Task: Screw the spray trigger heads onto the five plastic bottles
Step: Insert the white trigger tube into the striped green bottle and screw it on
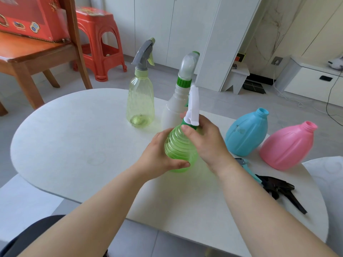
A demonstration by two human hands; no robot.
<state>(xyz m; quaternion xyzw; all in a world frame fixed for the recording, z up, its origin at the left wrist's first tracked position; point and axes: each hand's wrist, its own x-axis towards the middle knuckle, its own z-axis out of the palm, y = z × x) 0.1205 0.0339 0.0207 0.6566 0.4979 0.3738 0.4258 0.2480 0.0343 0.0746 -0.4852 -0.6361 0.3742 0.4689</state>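
Meanwhile, left hand (157,154) grips the green bottle (181,147) above the table (74,130); right hand (206,140) pinches its white trigger head (193,106) collar.

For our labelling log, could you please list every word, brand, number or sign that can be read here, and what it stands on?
No text here can be read.
Red box: printed emblems and patterns, too blurred to read.
Flat red pack on the red stool: print too blurred to read.
Blue bottle: faint mark on its side, not legible.
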